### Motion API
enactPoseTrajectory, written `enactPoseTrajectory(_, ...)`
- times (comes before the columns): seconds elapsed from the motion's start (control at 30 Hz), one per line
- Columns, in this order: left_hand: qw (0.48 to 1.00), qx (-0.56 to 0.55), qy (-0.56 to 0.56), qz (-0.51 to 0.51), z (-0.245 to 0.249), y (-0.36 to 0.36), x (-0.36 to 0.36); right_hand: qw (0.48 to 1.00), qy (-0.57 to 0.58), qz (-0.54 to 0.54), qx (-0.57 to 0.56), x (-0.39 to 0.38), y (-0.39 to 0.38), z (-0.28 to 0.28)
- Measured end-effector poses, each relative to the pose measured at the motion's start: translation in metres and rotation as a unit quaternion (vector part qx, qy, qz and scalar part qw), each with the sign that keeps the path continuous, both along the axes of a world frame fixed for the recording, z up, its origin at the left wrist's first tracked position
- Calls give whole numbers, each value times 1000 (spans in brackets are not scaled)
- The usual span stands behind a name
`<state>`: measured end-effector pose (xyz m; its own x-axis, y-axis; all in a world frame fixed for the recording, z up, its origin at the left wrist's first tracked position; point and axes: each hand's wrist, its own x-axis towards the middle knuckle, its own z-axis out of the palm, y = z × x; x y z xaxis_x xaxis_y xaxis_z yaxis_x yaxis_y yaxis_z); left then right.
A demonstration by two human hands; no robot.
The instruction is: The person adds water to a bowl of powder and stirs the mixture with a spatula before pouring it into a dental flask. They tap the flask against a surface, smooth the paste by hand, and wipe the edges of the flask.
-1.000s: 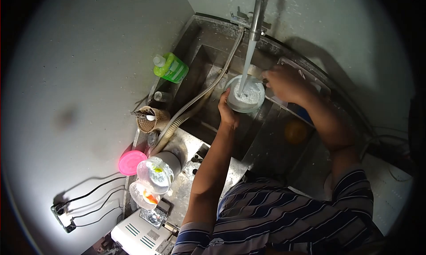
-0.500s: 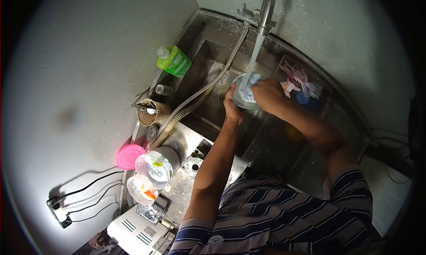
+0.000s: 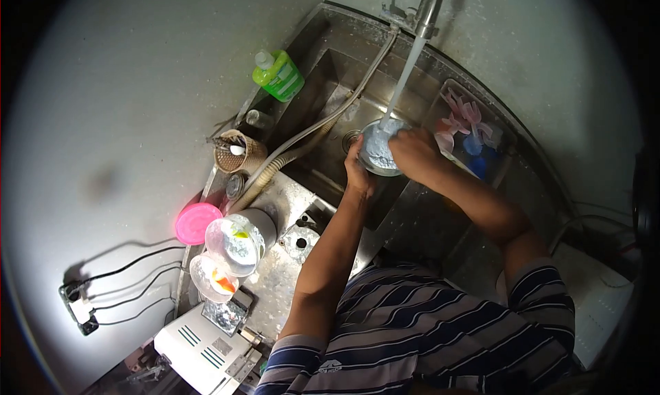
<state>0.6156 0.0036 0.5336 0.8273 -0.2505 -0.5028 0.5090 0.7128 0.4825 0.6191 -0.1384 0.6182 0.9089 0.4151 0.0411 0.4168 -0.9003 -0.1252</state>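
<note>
A round, see-through bowl tilts over the sink basin, with pale whitish-blue content inside. Water from the tap runs into it. My left hand grips the bowl's near left side, fingers wrapped around it. At the bowl's right side, my right hand has its fingers curled down into the opening. Whatever those fingers hold, if anything, is hidden.
A grey hose crosses the sink. Green soap bottle, woven cup, pink lid and white tubs line the left. A clear tray of pink and blue pieces stands right. A white machine sits lower left.
The camera view has shifted slightly. The bowl is tipped more toward me, showing more of its whitish content, and my right hand has moved a little within it.
</note>
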Motion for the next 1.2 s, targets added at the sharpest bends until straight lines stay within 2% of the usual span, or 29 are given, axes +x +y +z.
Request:
enactPoseTrajectory(0.07,1000,7,0,0,1,6,-6,995,46,66,-51,-8,7,2)
enactPoseTrajectory(0.13,1000,11,1,-1,0,8,-12,995,35,84,-29,-10,6,1)
enactPoseTrajectory(0.2,1000,9,9,-2,-1,11,-17,1000,14,-1,3,-4,9,4)
enactPoseTrajectory(0.23,1000,9,9,2,0,13,-19,997,63,14,-31,-8,10,8)
enactPoseTrajectory(0.27,1000,5,5,5,2,14,-20,997,62,18,-31,-13,13,9)
enactPoseTrajectory(0.33,1000,0,2,7,8,15,-25,992,46,109,-50,-24,16,6)
enactPoseTrajectory(0.4,1000,-24,3,-4,16,18,-31,993,33,107,-19,-24,17,4)
enactPoseTrajectory(0.47,1000,-26,5,-4,14,19,-35,999,45,24,8,-17,17,7)
enactPoseTrajectory(0.53,1000,-24,5,-4,13,23,-37,997,72,31,-15,-24,23,11)
enactPoseTrajectory(0.6,1000,-9,-2,9,14,23,-38,986,119,104,-45,-33,26,12)
enactPoseTrajectory(0.63,1000,-11,-4,10,14,24,-40,992,84,98,-10,-34,26,10)
enactPoseTrajectory(0.73,999,-44,-14,-7,24,28,-47,998,32,49,-4,-28,27,14)
enactPoseTrajectory(0.8,999,-20,-5,41,20,29,-48,996,61,59,-23,-34,33,19)
enactPoseTrajectory(0.87,999,-33,-13,28,17,35,-52,987,100,118,-40,-41,36,20)
enactPoseTrajectory(0.9,998,-49,-21,15,17,37,-53,987,98,118,-41,-40,37,21)
enactPoseTrajectory(0.97,998,-53,-23,13,18,39,-56,998,53,38,-3,-33,41,24)
enactPoseTrajectory(1.1,999,-30,-20,36,23,45,-65,985,105,115,-78,-45,52,36)
enactPoseTrajectory(1.2,998,-50,-29,27,29,50,-71,989,136,49,2,-41,58,41)
